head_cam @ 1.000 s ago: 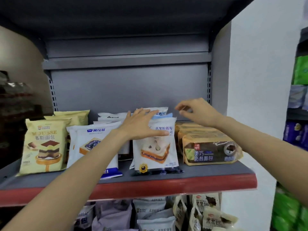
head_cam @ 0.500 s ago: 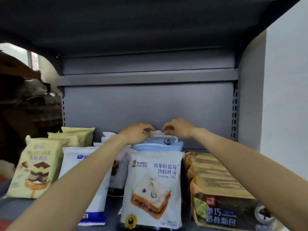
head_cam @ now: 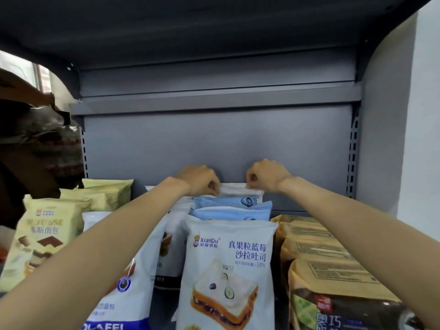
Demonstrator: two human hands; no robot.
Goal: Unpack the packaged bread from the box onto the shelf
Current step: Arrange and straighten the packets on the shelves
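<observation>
A row of white and blue blueberry toast packs stands upright in the middle of the grey shelf, the front pack [head_cam: 228, 270] facing me. My left hand [head_cam: 198, 179] and my right hand [head_cam: 266, 175] each pinch a top corner of the rearmost pack [head_cam: 234, 188] in that row, close to the shelf's back panel [head_cam: 214, 139]. Both arms reach over the front packs. The box is out of view.
Yellow mousse bread packs [head_cam: 40, 236] stand at the left, a white and blue pack [head_cam: 123, 282] beside them under my left arm. Several brown packs [head_cam: 319, 258] lie stacked at the right. The upper shelf's underside [head_cam: 214, 32] hangs overhead; a white wall [head_cam: 426, 139] is at the right.
The view has moved in closer to the shelf. Both hands went from hovering over the front packs to the back of the row, where they now pinch the rearmost pack's top edge.
</observation>
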